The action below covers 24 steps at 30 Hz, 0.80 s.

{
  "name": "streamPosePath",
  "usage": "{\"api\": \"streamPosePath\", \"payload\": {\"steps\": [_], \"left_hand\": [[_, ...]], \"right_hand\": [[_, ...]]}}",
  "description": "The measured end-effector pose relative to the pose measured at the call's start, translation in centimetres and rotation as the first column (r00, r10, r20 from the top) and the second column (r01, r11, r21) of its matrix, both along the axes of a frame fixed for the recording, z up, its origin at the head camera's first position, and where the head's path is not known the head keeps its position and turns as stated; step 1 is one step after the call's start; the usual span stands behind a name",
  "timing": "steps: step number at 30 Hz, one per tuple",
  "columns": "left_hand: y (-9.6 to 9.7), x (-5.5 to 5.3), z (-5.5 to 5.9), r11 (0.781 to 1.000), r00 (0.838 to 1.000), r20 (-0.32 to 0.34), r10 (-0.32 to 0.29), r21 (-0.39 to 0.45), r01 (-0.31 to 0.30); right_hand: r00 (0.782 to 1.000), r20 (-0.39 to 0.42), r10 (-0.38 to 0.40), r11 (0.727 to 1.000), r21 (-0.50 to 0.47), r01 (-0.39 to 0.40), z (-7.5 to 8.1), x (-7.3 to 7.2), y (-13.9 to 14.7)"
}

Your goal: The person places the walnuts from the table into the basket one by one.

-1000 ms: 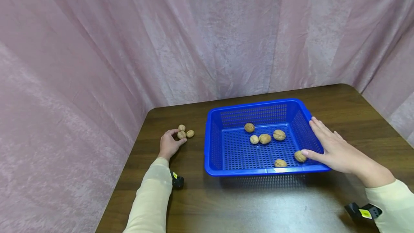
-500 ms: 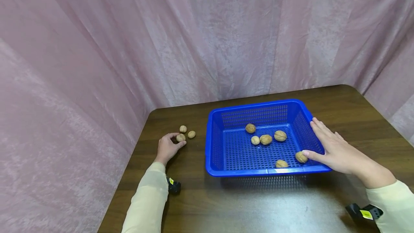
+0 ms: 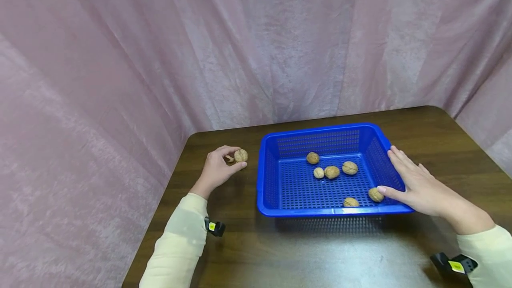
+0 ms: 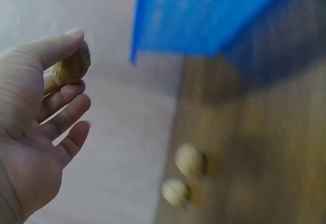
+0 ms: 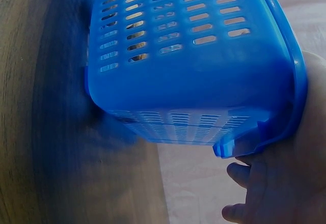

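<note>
My left hand pinches a walnut between thumb and fingertips, raised over the table's left part. In the left wrist view that walnut shows at the fingertips, with the other fingers half spread. Two more walnuts lie on the table, a nearer one and a smaller one; in the head view the hand mostly hides them. My right hand rests on the right rim of a blue plastic basket, fingers straight along it and thumb over the inside. Several walnuts sit in the basket.
The basket stands on a dark wooden table. A pink velvet curtain hangs behind and at both sides. A small black camera is strapped to the left wrist, another to the right.
My left hand has drawn one walnut from the group of three, then lifted it and moved right and away toward the basket. The right hand stays on the rim.
</note>
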<state>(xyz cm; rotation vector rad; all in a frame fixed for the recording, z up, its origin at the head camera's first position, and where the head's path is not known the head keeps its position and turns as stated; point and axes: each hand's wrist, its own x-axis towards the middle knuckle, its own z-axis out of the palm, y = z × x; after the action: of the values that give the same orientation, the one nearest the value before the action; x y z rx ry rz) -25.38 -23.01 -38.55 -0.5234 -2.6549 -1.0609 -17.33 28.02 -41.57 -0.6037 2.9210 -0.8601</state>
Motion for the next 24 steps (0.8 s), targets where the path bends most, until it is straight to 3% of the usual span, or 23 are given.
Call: {"api": "streamPosePath", "payload": {"steps": [6,12,18,24], "left_hand": [[4.1,1.0,3.2,0.984,0.985,-0.026,-0.171,-0.051,0.169],[8.8,-0.3,5.0,0.951,0.963,-0.051,-0.264,-0.177,0.252],[13.1,-2.1,5.0,0.939,0.962,0.013,-0.274,-0.212,0.271],[16.5,-3.6,3.8,0.922,0.951,0.055,-0.304,-0.236,0.308]], "right_hand": [[1.0,0.013,0.007,1.0,-0.002,-0.007,0.0,0.1,0.0],[1.0,0.027,0.001,1.0,-0.003,-0.001,0.0,0.0,0.2],[0.999,0.038,-0.001,1.0,-0.01,0.001,-0.2,0.0,0.1],[1.0,0.029,0.006,1.0,-0.01,-0.005,-0.1,0.0,0.1]]}}
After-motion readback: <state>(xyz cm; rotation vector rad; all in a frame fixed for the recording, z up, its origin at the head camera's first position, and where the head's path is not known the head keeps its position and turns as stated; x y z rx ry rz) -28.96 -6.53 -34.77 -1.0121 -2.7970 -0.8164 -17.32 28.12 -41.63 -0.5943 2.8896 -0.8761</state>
